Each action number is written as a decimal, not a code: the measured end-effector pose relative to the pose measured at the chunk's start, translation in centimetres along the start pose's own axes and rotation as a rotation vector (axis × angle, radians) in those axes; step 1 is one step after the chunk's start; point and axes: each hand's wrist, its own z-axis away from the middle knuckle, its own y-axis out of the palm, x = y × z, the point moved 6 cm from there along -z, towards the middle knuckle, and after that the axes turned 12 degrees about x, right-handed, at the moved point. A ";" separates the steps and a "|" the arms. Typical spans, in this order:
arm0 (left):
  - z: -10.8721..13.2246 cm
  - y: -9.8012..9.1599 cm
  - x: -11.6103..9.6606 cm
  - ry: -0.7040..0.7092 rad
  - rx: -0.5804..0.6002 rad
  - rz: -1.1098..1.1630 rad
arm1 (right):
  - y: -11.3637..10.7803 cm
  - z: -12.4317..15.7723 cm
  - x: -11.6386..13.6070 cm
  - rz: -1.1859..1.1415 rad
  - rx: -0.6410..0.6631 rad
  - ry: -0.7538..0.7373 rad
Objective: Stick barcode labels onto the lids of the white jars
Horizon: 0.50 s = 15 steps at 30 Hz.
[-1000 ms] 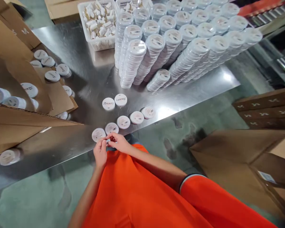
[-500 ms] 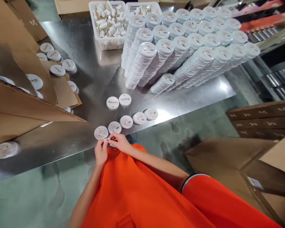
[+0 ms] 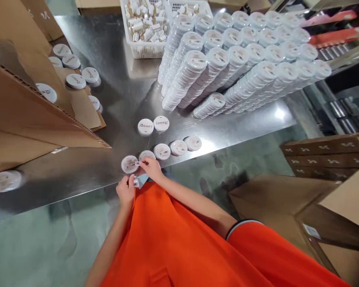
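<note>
- The right hand (image 3: 149,167) is pinching, thumb and fingertips closed on a small clear tab (image 3: 137,163) right at the edge of a round white case (image 3: 129,164)
- The left hand (image 3: 125,192) is curled just below the right, its fingers pressed together on a second small clear piece (image 3: 136,182)
- Beside that piece, a pale blue sliver (image 3: 143,181) shows, too small to make out properly
- The round case lies flat on the steel surface (image 3: 116,79), just ahead of the right hand, label side up
- A second case (image 3: 146,155) sits partly under the right hand
- Three more labelled cases (image 3: 170,148) run in a line to the right of the hand
- Ahead of the hands, two lids printed with "beauty" (image 3: 153,125) lie side by side
- Farther ahead are long rows of stacked round cases in clear sleeves (image 3: 218,63), lying on their sides, and beyond them a white plastic basket (image 3: 143,50) of small cream-and-gold parts
- Left of the hands, cardboard box flaps (image 3: 26,119) stand among more loose cases
- Right of the hands, brown cartons (image 3: 326,155) sit on the green floor (image 3: 32,247)
</note>
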 end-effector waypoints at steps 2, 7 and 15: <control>-0.1 0.5 -0.1 0.166 0.048 -0.110 | 0.4 -1.2 0.4 0.182 0.038 0.069; -0.2 2.3 0.2 0.353 0.172 -0.294 | 2.1 -2.4 0.8 0.400 0.112 0.208; -0.2 3.0 0.8 0.333 0.186 -0.311 | 3.0 -2.8 0.5 0.504 0.100 0.226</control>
